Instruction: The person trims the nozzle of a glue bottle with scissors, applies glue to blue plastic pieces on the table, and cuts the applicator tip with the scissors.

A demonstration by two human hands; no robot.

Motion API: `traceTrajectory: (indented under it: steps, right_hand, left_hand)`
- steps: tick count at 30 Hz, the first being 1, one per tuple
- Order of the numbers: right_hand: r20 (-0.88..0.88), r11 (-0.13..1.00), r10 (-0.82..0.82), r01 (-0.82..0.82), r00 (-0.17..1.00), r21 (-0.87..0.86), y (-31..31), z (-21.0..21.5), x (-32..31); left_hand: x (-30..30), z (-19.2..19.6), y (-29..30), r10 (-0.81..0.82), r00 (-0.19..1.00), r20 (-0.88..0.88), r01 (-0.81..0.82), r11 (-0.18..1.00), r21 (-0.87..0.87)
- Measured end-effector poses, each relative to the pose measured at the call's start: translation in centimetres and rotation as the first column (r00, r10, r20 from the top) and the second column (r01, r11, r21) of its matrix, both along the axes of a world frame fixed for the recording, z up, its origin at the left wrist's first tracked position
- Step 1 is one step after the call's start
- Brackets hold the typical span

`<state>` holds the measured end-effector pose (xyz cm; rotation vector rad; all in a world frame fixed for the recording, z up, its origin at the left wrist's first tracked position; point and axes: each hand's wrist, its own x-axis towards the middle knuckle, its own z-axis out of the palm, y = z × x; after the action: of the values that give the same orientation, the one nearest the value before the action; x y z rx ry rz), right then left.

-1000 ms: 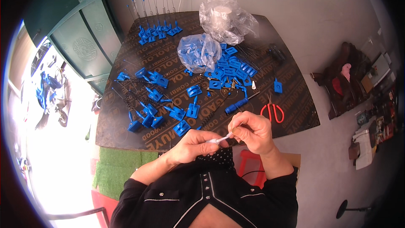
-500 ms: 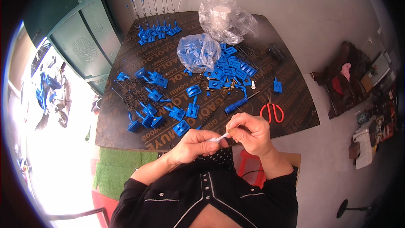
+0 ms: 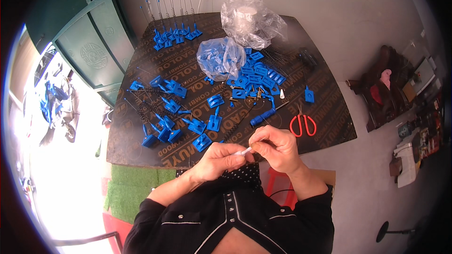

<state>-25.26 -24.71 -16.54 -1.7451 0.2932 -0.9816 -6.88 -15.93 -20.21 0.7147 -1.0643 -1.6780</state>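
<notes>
A slim white piece, narrow like a nozzle (image 3: 243, 152), is pinched between my two hands in front of the table's near edge. My left hand (image 3: 220, 159) grips its thicker end with thumb and fingers. At its thin tip, the fingertips of my right hand (image 3: 277, 146) close around it; the rest of the piece is hidden by my fingers. Just beyond my hands lie a blue-handled screwdriver (image 3: 263, 117) and red-handled scissors (image 3: 302, 124). Left of them are blue plastic clips (image 3: 202, 143) and a black coiled spring wire (image 3: 231, 134).
Several blue parts with spring wires (image 3: 165, 121) spread over the table's left side; more stand upright (image 3: 179, 33) at the back left. Loose blue pieces (image 3: 256, 75) pile beside a plastic bag of blue parts (image 3: 220, 59). A small white cone (image 3: 282, 94) stands near brass screws (image 3: 259, 94).
My right hand has shifted slightly left, bringing its fingertips closer to my left hand along the white piece. Nothing on the table has visibly moved.
</notes>
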Motion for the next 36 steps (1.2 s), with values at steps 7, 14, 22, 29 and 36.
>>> traceTrajectory:
  steps: [7,14,22,29,36]
  right_hand:
    - [-0.018,1.000,0.014,-0.014,1.000,-0.001,-0.1,-0.1,0.1]
    - [-0.055,1.000,0.019,-0.018,0.998,0.006,-0.1,-0.2,0.0]
    - [0.075,0.919,-0.323,0.332,0.943,-0.214,0.9,-2.9,-0.1]
    - [0.204,0.873,-0.346,0.394,0.916,-0.288,4.0,-6.9,1.9]
    - [0.193,0.901,-0.394,0.419,0.898,-0.112,5.5,-8.3,3.6]
  left_hand:
    - [-0.1,-0.2,-0.2,0.013,1.000,0.011,-0.012,1.000,-0.017]
    - [-0.6,0.2,-0.4,0.019,0.999,-0.029,-0.020,1.000,-0.024]
    - [-0.8,1.0,-0.1,0.119,0.982,-0.148,-0.120,0.993,0.004]
    - [-2.1,0.3,-0.5,0.456,0.850,-0.264,-0.498,0.859,-0.119]
    - [-3.9,-0.8,0.4,0.518,0.825,-0.227,-0.555,0.818,-0.149]
